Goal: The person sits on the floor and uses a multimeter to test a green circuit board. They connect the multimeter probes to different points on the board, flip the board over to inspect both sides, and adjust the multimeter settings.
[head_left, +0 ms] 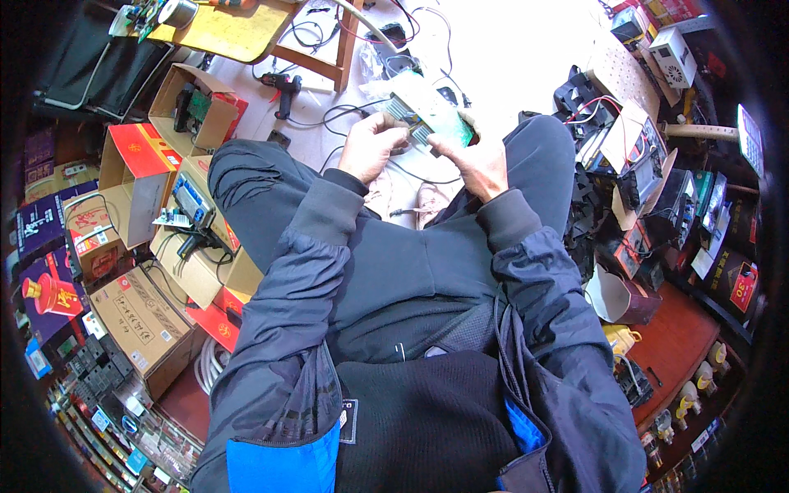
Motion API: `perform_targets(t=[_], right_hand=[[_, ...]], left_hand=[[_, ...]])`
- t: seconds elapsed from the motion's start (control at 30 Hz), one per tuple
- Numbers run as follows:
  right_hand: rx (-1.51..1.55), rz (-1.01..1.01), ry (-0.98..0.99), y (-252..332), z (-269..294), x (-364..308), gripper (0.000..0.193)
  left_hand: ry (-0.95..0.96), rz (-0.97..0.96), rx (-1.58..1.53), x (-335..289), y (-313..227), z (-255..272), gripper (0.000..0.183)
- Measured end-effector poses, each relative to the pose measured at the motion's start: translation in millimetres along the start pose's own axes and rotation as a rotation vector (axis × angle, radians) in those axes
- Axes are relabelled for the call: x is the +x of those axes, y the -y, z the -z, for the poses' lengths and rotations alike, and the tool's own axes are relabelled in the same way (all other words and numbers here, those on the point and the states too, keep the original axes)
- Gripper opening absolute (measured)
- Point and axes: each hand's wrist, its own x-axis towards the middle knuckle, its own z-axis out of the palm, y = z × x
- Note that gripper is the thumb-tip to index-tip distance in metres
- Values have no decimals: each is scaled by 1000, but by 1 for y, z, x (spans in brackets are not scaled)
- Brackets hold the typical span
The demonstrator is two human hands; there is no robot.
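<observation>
Between my knees is a green circuit board (450, 125) with a grey ribbed strip along its near left edge; bright light washes out its upper part. My right hand (481, 160) is closed on the board's right side, thumb on the near edge. At the strip's left end, my left hand (371, 148) has its fingers pinched together beside thin coloured wires. What those fingertips hold, if anything, is too small to make out. Some clear plastic wrap (376, 70) lies just beyond the board.
A black pistol-shaped tool (283, 92) and tangled cables lie on the pale floor ahead. A yellow-topped wooden stand (234, 33) is at the far left. Open cardboard boxes (136, 316) crowd my left. Electronic parts and a red-brown board (678, 353) are on my right.
</observation>
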Motion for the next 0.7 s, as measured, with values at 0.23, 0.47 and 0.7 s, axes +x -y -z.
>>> perform_targets(t=[0.23, 0.47, 0.7], right_hand=[[474, -272, 167, -12, 7, 5, 49], [830, -385, 196, -27, 6, 6, 45], [895, -349, 237, -16, 13, 6, 58]], left_hand=[[28, -33, -217, 0, -3, -4, 17], [-67, -63, -28, 4, -2, 3, 33], [-94, -242, 643, 3, 17, -4, 70]])
